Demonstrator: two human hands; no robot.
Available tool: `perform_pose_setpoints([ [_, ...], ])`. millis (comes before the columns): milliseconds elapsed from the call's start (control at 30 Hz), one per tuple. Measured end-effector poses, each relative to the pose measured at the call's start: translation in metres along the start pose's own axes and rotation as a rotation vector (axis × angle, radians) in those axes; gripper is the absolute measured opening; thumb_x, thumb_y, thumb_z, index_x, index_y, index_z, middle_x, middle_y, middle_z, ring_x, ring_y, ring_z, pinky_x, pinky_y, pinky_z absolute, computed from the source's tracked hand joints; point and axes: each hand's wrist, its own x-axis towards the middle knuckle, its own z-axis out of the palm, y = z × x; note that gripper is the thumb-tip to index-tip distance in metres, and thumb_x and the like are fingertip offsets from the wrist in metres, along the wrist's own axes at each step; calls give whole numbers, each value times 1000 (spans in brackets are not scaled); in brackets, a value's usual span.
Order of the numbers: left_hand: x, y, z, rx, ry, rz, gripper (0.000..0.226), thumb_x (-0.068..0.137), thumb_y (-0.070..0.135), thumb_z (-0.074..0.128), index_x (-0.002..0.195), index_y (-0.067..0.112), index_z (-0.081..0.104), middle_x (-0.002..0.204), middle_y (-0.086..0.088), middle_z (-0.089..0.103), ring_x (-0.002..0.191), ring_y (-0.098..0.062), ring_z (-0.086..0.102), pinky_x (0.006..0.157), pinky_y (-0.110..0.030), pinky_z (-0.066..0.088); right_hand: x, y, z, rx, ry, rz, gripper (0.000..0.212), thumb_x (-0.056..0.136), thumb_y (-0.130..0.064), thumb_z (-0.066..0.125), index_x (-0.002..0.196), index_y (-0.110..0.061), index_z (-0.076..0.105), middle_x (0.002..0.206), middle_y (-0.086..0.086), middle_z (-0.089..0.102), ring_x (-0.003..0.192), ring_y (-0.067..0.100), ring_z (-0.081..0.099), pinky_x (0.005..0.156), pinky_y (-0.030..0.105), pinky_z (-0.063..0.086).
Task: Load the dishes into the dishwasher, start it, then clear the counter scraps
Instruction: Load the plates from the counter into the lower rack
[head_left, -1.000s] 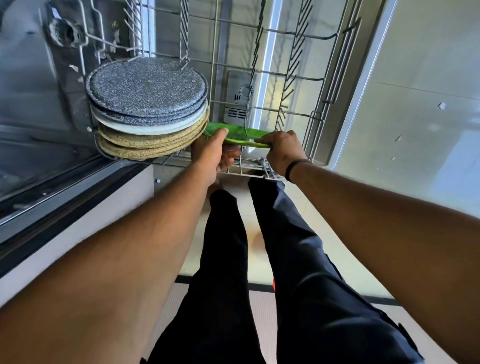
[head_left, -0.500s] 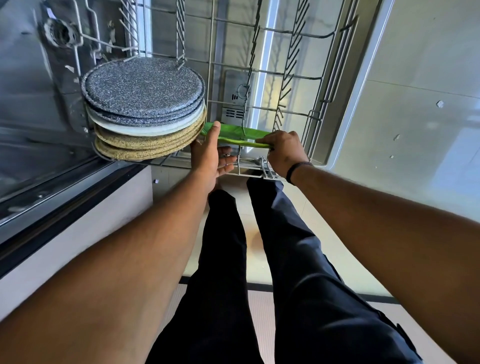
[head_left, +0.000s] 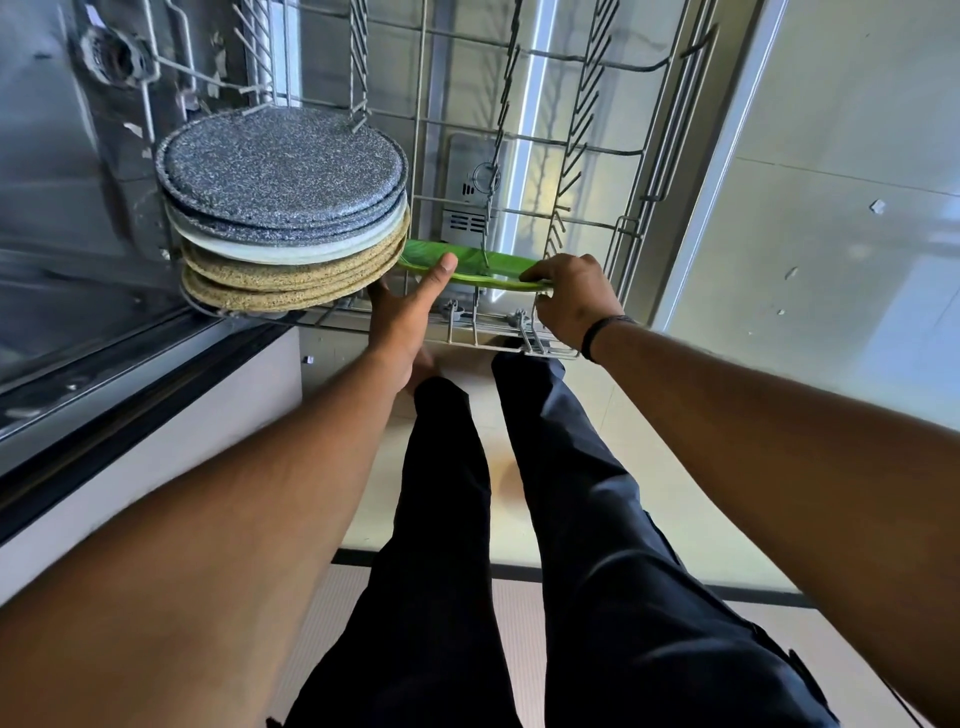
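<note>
Head view, frame centre: green plate (head_left: 475, 266) held on edge in wire rack (head_left: 524, 347) of the dishwasher, near the rack's front rim. L hand (head_left: 402, 312): thumb laid on plate's left rim, fingers under, gripping. R hand (head_left: 574, 297): fingers curled over plate's right rim. Plate stack (head_left: 283, 208), left, just beside the plate's left edge. Tine rows upper right stand free.

No readable text, label, brand, number or sign shows anywhere in view.
</note>
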Motion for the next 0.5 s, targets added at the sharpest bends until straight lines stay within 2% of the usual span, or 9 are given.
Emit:
perform_pose_setpoints([
  [100,1,-4,-1,-18,-5,31,133,48,85,81,157,35,24,162,1,31,138,-24,49,118,-46,38,0,3,-1,10,36,22,38,91,-4,57,118,-27,72,121,8,61,107,25,57,99,31,46],
  [233,1,-5,-3,-22,-35,43,130,51,89,75,158,40,20,166,2,25,142,-25,45,118,-46,36,-1,4,-2,2,60,23,32,94,-9,58,118,-24,72,120,7,64,108,24,58,100,31,46],
  [367,-1,-5,-4,-20,-23,34,134,49,94,71,159,36,20,162,2,36,140,-22,47,118,-46,36,-5,5,-4,-33,63,9,41,87,0,58,120,-21,71,117,8,67,116,27,54,100,35,48],
  [500,-6,-1,-3,-14,-22,42,133,48,96,68,158,40,19,161,4,36,138,-24,50,117,-47,37,-12,4,-7,-82,97,-26,51,80,2,62,127,-19,66,113,9,68,115,30,55,95,43,53],
])
